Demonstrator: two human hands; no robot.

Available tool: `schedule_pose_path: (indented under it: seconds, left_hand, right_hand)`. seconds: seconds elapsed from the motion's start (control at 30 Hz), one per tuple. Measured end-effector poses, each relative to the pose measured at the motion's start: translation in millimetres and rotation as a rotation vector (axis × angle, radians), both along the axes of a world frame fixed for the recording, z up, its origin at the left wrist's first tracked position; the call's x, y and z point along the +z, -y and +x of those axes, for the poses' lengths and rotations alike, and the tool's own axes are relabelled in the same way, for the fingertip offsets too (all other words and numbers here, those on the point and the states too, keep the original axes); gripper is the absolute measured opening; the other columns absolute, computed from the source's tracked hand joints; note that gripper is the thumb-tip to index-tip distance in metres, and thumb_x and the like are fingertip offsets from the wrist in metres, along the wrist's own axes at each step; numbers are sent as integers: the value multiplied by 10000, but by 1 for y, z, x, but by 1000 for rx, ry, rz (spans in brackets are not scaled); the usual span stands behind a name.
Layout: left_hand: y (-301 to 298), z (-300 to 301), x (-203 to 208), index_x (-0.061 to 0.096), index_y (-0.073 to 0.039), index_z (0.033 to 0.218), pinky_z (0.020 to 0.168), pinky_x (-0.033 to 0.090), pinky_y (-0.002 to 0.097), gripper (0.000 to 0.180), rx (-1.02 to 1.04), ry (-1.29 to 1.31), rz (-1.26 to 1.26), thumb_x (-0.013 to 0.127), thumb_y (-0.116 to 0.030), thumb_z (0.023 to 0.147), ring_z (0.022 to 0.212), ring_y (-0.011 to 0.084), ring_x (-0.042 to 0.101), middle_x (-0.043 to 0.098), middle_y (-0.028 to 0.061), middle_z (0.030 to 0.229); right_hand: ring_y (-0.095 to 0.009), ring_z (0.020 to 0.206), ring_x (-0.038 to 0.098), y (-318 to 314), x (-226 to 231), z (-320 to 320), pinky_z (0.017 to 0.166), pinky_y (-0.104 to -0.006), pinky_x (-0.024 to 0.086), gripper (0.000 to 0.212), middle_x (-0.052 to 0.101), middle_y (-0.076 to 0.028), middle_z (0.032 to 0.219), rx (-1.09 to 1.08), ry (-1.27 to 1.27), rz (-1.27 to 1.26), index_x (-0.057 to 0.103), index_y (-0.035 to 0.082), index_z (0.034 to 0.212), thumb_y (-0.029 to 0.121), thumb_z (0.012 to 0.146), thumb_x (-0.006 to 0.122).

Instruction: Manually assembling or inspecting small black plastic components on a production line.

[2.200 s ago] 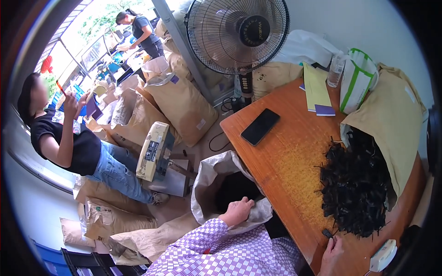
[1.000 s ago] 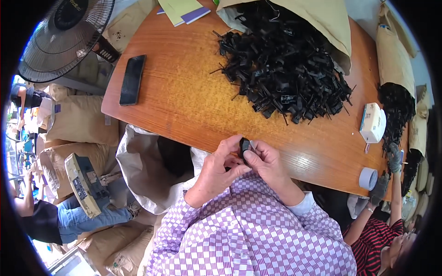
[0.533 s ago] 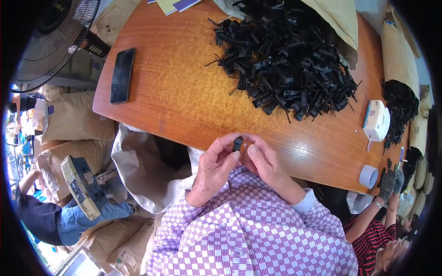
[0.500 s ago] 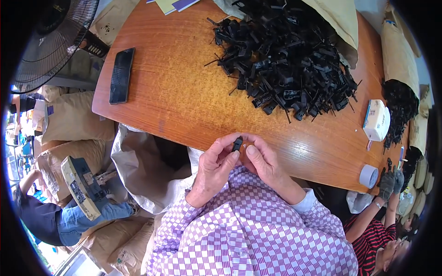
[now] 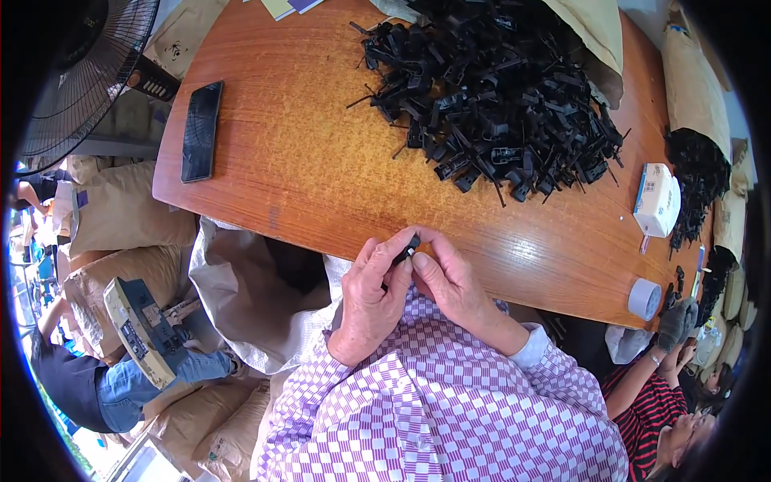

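Just off the table's near edge, a small black plastic part (image 5: 413, 242) is pinched between my two hands; a tiny pale spot shows at its lower end. The thumb and fingers of my left hand (image 5: 371, 291) close on it from one side. My right hand (image 5: 451, 283) closes in from the other, its thumb and fingertips against the part. Most of the piece is covered by my fingers. Beyond my hands, a large heap of similar black plastic parts (image 5: 490, 104), many with thin stems, lies on the wooden table (image 5: 297, 153).
A phone (image 5: 201, 132) lies at the table's left. On the right are a tissue pack (image 5: 657, 201) and a tape roll (image 5: 644, 299). Below the left edge hangs an open white sack (image 5: 233, 281). A fan (image 5: 88, 80) stands far left; a co-worker's gloved hand (image 5: 679, 323) is at right.
The black part has tilted, and my fingers now cover more of it. My right thumb has moved left toward it. The view has shifted slightly; the co-worker's gloved hands have moved.
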State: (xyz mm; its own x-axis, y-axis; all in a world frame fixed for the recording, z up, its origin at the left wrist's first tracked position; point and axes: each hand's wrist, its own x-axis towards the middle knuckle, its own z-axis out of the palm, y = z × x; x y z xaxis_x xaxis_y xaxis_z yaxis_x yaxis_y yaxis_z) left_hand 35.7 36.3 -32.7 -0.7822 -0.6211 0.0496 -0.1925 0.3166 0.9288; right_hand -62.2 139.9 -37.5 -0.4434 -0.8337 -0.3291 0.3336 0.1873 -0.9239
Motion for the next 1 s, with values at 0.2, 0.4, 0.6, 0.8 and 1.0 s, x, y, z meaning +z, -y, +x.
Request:
schedule_pose_path:
  seconds: [0.2, 0.4, 0.6, 0.8, 1.0]
  left_hand:
    - [-1, 4, -5, 622, -56, 1156, 508, 443, 311, 361, 53, -25, -258, 619, 52, 812, 584, 206, 556, 523, 103, 741]
    - [10, 6, -5, 615, -46, 1120, 535, 482, 301, 320, -5, 86, -321, 617, 52, 816, 643, 224, 621, 573, 123, 802]
    - [19, 13, 4, 479, -51, 1232, 704, 501, 229, 301, 165, -281, 497, 517, -8, 936, 804, 121, 641, 654, 96, 952]
    - [31, 25, 23, 461, -50, 1277, 667, 513, 203, 335, 175, -248, 917, 529, -155, 966, 788, 133, 647, 617, 79, 992]
    - [29, 26, 18, 500, -42, 1278, 610, 525, 217, 352, 87, -268, 1052, 559, -99, 935, 710, 146, 643, 625, 65, 966]
  right_hand:
    - [-4, 606, 415, 6, -8, 9, 522, -154, 345, 319, 468, 59, 763, -44, 96, -49, 428, 71, 1313, 162, 1008, 444]
    - [-16, 636, 442, 15, -4, 1, 577, -160, 401, 307, 488, 49, 792, -42, 419, -23, 440, 78, 1303, 162, 1008, 445]
    - [-35, 650, 492, 20, -13, 1, 592, -154, 427, 263, 533, 27, 803, 54, -148, -161, 477, 45, 1235, 120, 984, 491]
    - [-31, 609, 512, 16, 5, -17, 513, -154, 404, 173, 632, -41, 934, 207, 127, -188, 508, 36, 1121, 87, 958, 532]
    - [9, 545, 403, 32, 7, -16, 459, -157, 305, 102, 543, 47, 782, 102, 330, -246, 552, 60, 1024, 99, 936, 584]
